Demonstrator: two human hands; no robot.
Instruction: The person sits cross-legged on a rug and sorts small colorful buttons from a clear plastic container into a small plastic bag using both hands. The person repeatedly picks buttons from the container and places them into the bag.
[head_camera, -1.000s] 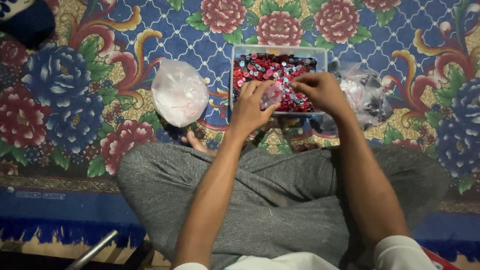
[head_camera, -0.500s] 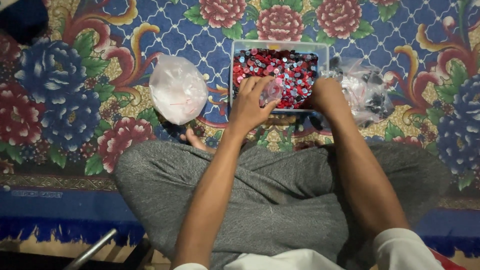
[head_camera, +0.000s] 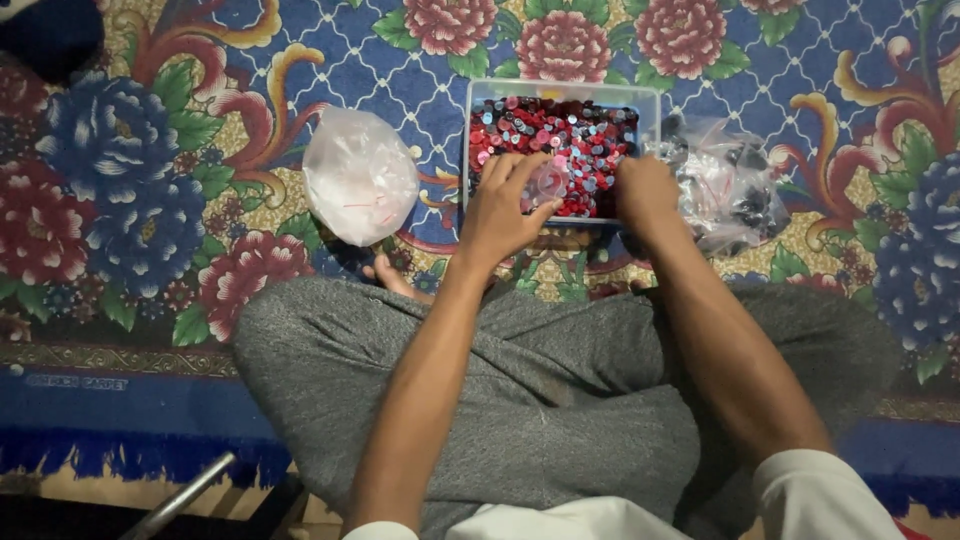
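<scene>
Your left hand sits over the near edge of the tray, fingers curled around a small clear bag that it pinches between thumb and fingertips; the little bag lies just above the red and dark buttons that fill the tray. Your right hand is just beside it at the tray's near right corner, knuckles up and fingers bent down out of sight, so you cannot tell whether it grips anything or only rests among the buttons. The two hands are near each other but apart, with the small bag between them. The tray is a shallow pale box that rests on the carpet, straight ahead of your crossed legs. Touching its right side is a crumpled clear plastic bag with dark pieces inside, partly hidden behind your right wrist. Well to the left of the tray, apart from it, lies a rounded white plastic bag, closed and bulging. A bare foot shows just below that bag, at the edge of your grey trousers. Your forearms cover the near rim of the tray and part of the carpet's flower pattern. A metal bar pokes in at the lower left, past the carpet's blue fringe.
</scene>
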